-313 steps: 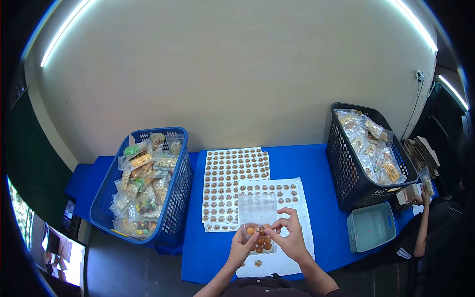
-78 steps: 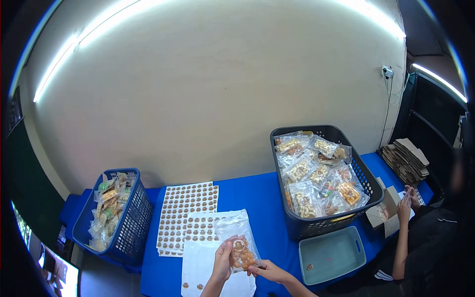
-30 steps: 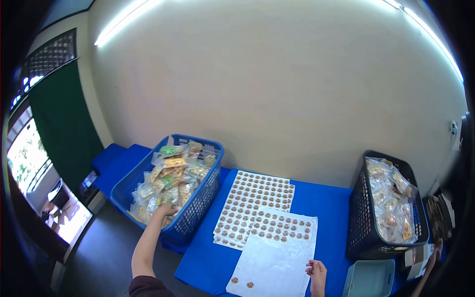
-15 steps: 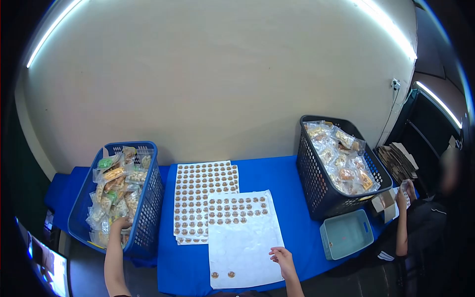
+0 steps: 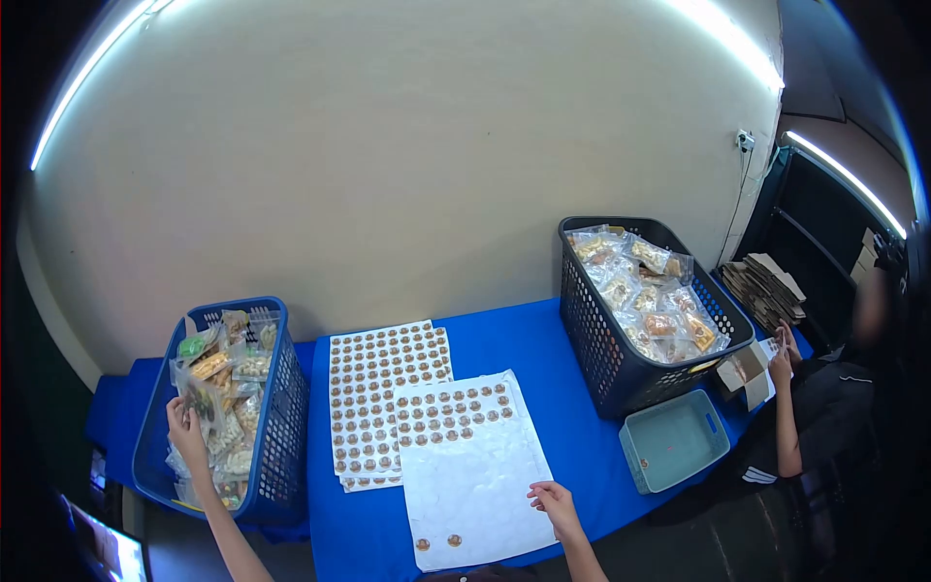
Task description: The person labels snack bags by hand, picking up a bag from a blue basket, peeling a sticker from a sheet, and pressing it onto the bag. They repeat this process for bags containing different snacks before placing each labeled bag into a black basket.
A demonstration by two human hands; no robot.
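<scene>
My left hand [image 5: 188,433] is at the left side of the blue basket [image 5: 297,388], its fingers closed on a clear plastic snack bag [image 5: 202,402] with dark greenish contents. Other snack bags [image 5: 248,411] fill the basket beneath it. Over the right edge of the white sticker sheet [image 5: 475,485], my right hand [image 5: 557,508] hovers with thumb and fingers drawn together in a loose pinch. Whatever may be between those fingertips is too small to tell. Round brown stickers cover the sheet's upper rows, and two more sit at its lower left.
Fuller sticker sheets [image 5: 373,388] lie behind on the blue cloth [image 5: 495,335]. A dark basket [image 5: 611,373] full of snack bags stands right, behind a grey-green tray [image 5: 669,466]. Another person [image 5: 824,417] works at far right beside an open carton [image 5: 745,376] and flattened cardboard [image 5: 761,286].
My left hand has moved up and left from the basket's near end and now grips a snack bag. The right hand stays over the sheet. The view has shifted slightly.
</scene>
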